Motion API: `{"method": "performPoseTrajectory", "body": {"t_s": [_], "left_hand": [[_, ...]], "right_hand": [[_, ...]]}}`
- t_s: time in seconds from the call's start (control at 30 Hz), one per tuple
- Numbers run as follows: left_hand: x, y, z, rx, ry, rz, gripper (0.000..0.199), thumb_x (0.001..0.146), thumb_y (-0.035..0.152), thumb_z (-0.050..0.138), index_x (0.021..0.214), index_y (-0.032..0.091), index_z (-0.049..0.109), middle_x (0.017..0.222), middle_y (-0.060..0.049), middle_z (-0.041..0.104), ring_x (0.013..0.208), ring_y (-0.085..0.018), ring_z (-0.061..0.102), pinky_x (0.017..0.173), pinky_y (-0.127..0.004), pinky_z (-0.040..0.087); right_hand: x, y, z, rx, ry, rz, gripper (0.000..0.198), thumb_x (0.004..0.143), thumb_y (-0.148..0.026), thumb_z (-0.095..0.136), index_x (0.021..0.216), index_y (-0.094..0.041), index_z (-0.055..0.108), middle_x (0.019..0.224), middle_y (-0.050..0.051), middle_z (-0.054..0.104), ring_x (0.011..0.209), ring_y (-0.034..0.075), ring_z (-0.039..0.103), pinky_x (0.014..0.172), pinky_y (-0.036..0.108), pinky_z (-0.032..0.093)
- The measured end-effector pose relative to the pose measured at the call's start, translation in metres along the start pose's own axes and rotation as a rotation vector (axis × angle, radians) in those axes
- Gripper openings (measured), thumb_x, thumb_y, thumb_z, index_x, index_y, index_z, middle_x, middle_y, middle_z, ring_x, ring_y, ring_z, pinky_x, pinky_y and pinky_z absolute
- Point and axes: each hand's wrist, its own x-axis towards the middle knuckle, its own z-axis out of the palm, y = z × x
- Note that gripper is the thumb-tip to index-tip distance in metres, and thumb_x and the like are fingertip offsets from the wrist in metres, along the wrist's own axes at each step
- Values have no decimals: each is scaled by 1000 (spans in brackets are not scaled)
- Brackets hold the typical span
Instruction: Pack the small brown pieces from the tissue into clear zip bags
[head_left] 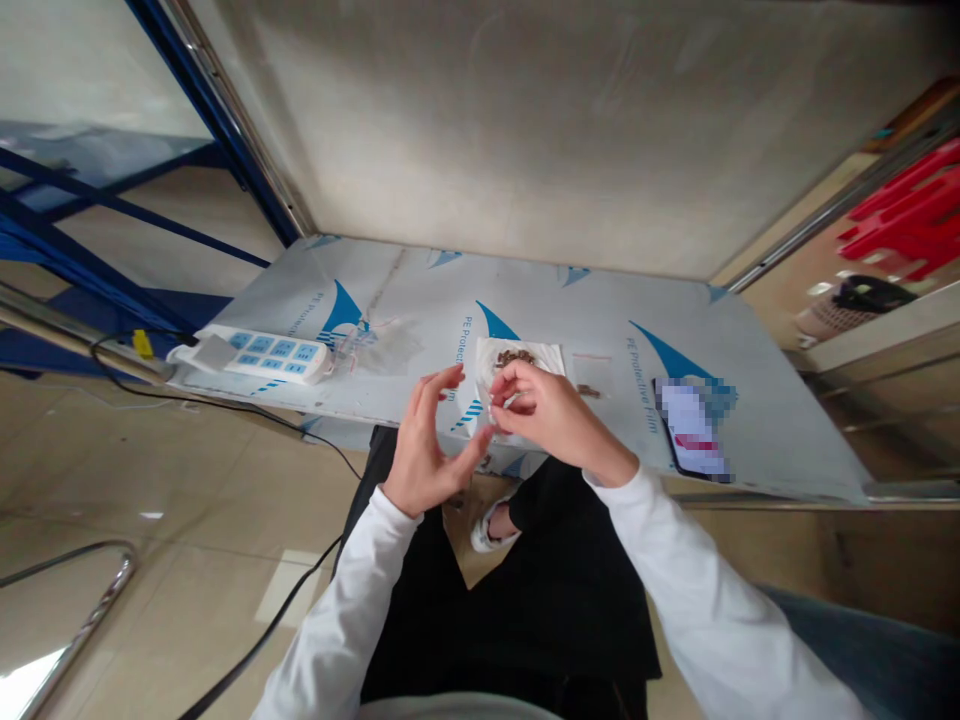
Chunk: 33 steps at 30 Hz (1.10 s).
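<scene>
Head view: both hands up over the near edge of the desk (787, 420), around the middle of its length. Left hand (424, 455): fingers spread, thumb well apart from the index, palm side turned toward the right hand, nothing visible in the gap. Right hand (559, 415): fingers curled, thumb and index brought close together. There may be a tiny pale bit at the tips; too small and blurred to tell, so I can't say whether I'm pinching anything. Hands are near each other, not touching.

Small brown parts (516, 357) sit in a heap on a white sheet (553, 355), mid-length on the desk, closer to the near edge than the far one. My right fingers are right over the near side of that sheet and hide part of it. Just to the right of the sheet: small clear bag (600, 372) with a few more brown pieces, lying flat.

Phone (694, 430) lies screen up further right, by the near edge, well short of the right edge. White power strip (281, 355) with blue sockets is at the near left corner, lying along the near edge. Crumpled clear plastic (379, 345) is just beside its right end. Desk surface has printed protective film. Plain panel (510, 130) rises behind the far edge.
</scene>
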Motion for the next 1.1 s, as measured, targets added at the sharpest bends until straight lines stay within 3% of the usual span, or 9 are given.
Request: {"method": "performPoseTrajectory", "body": {"t_s": [0.07, 0.13, 0.23, 0.37, 0.53, 0.63, 0.77, 0.97, 1.1], "left_hand": [[-2, 1, 4, -92, -119, 48, 97, 66, 48, 77, 142, 16, 27, 141, -20, 43, 129, -32, 44, 103, -47, 41], [-2, 1, 8, -152, -236, 85, 109, 58, 52, 81, 143, 17, 23, 143, -21, 40, 131, -35, 42, 106, -51, 38], [-1, 3, 15, -163, -266, 39, 88, 64, 43, 79, 136, 20, 34, 122, -13, 55, 113, -28, 56, 98, -44, 45], [-1, 9, 21, -92, -288, -3, 61, 68, 27, 73, 122, 21, 45, 100, -5, 55, 91, -21, 58, 84, -36, 49], [-4, 19, 26, -80, -375, 14, 56, 68, 22, 68, 119, 19, 47, 106, -8, 54, 94, -22, 55, 83, -35, 47], [-5, 23, 29, 8, -431, 29, 55, 65, 25, 70, 115, 18, 50, 106, -9, 56, 96, -25, 54, 83, -38, 43], [-6, 26, 33, 110, -456, 21, 50, 63, 28, 72, 108, 19, 53, 102, -9, 60, 96, -28, 56, 83, -41, 40], [-16, 14, 38, 45, -370, -62, 30, 71, 27, 69, 93, 21, 50, 90, -4, 64, 83, -22, 60, 78, -36, 44], [-27, 5, 41, -46, -239, -222, 35, 75, 43, 69, 93, 22, 49, 78, 0, 63, 73, -18, 62, 71, -31, 48]], "right_hand": [[-12, 0, 6, 95, 30, -6, 12, 78, -18, 61, 87, -20, 54, 82, -2, 63, 61, 10, 64, 59, 23, 52], [-22, 0, 11, 112, 35, -14, 7, 79, -16, 59, 84, -20, 55, 80, -2, 62, 62, 9, 63, 61, 22, 52], [-33, 3, 12, 53, 88, 4, 6, 80, -15, 58, 84, -20, 60, 77, -1, 65, 65, 11, 64, 63, 23, 52], [-45, 13, 7, 30, 168, 55, 7, 79, -18, 62, 86, -20, 62, 76, 0, 68, 64, 13, 66, 62, 24, 54], [-51, 19, 1, -49, 75, 51, 9, 80, -23, 65, 84, -18, 70, 86, 4, 70, 73, 15, 65, 66, 25, 53], [-49, 19, 1, -104, -20, 91, 7, 76, -22, 69, 81, -17, 71, 74, 0, 66, 63, 12, 59, 58, 23, 47], [-49, 14, 7, -290, 6, 64, 15, 69, -19, 76, 82, -18, 69, 67, -4, 59, 59, 10, 52, 56, 22, 41], [-41, 23, -3, -343, 26, -60, 9, 81, -28, 68, 80, -19, 68, 76, 0, 61, 65, 12, 55, 61, 24, 43], [-5, 71, -27, -486, 268, -46, 9, 83, -19, 63, 90, -16, 68, 86, 5, 65, 69, 14, 59, 68, 27, 48]]}}
